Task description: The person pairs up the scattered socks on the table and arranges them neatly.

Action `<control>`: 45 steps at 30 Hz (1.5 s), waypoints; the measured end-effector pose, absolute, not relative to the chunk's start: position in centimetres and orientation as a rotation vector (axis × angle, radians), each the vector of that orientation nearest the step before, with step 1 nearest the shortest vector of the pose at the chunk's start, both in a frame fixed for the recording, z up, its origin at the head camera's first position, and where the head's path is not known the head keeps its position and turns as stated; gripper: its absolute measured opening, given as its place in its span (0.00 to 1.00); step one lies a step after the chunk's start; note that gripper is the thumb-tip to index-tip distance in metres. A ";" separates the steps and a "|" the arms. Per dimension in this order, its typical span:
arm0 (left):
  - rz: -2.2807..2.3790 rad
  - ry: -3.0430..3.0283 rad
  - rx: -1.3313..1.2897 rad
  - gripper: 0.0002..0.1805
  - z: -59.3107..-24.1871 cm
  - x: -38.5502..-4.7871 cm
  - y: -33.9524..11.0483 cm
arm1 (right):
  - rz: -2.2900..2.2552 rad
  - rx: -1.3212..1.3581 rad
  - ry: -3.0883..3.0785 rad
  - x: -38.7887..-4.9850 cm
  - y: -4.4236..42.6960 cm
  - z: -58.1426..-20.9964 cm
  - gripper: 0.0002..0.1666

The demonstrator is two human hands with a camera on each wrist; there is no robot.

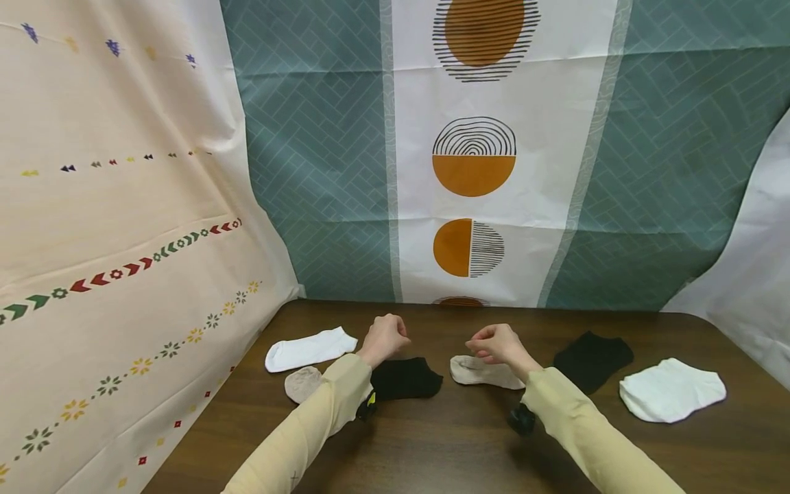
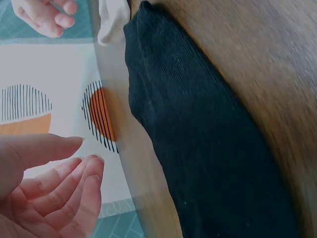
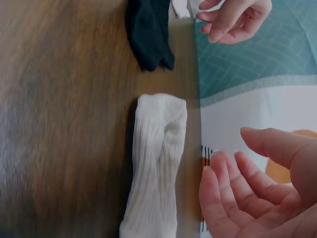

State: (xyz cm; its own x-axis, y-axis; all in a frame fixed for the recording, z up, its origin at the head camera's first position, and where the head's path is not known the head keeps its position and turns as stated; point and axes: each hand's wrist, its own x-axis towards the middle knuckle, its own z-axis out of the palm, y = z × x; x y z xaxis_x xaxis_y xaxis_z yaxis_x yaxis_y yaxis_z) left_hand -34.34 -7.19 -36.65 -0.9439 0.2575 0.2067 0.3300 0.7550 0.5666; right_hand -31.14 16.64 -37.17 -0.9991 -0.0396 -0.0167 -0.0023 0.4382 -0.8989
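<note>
My left hand hovers above a black sock, fingers relaxed and nothing between thumb and fingertips. In the left wrist view that black sock lies flat along the wood, apart from the fingers. Over a beige sock hangs my right hand, its thumb and fingers parted and bare. The right wrist view has the ribbed beige sock lying beside the hand, not touched. Behind the left forearm a second beige sock is partly hidden.
A white sock lies at the left of the brown table. On the right are another black sock and another white sock. A patterned cloth hangs along the back edge, and a cream cloth on the left.
</note>
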 end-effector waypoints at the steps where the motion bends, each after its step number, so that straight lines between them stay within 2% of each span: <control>1: -0.951 -2.833 -0.470 0.08 -36.6 -34.3 -7.4 | -1.647 -0.049 2.629 -31.2 16.4 -37.2 0.13; 14: -0.912 -2.834 -0.389 0.07 -37.0 -34.8 -10.6 | -1.679 -0.057 2.555 -31.1 13.5 -37.7 0.08; 24: -0.910 -2.852 -0.333 0.06 -36.9 -34.7 -12.7 | -1.623 -0.084 2.553 -30.7 11.0 -37.8 0.09; 45: -0.855 -2.879 -0.206 0.06 -36.7 -34.1 -18.3 | -1.574 -0.378 2.364 -29.6 6.2 -38.5 0.08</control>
State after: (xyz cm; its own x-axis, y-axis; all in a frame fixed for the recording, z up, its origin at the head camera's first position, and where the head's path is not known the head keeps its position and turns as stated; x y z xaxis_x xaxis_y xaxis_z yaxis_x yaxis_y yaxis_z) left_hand -34.13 -18.28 -36.71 -0.9820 0.0934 0.1641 0.1678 0.8301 0.5317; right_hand -29.59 6.23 -38.51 -0.9278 -0.3636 -0.0832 -0.0636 0.3740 -0.9253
